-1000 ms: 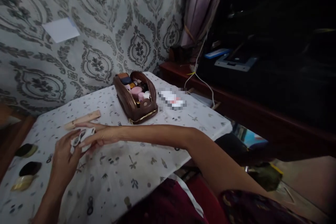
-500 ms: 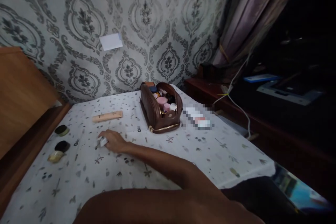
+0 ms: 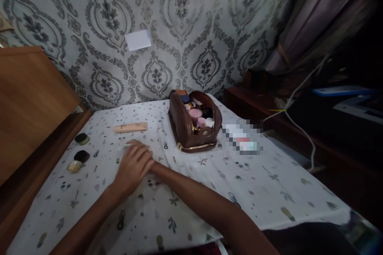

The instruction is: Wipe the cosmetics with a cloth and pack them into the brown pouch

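Left hand has come in from the near edge of the desk and now overlaps the right hand. Whether either grip is wide, narrow or holding something, I cannot tell; the white piece seen earlier in the right is hidden. Tube lies beyond them, toward the far edge; jars sit by the left edge; bag stands open nearer the far right corner.

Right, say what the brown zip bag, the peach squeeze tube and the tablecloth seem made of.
Brown zip bag: leather or imitation, by its smooth low sheen. Peach squeeze tube: likely satin plastic, flattened at one end. Tablecloth: matte printed fabric or vinyl; creases fit either.
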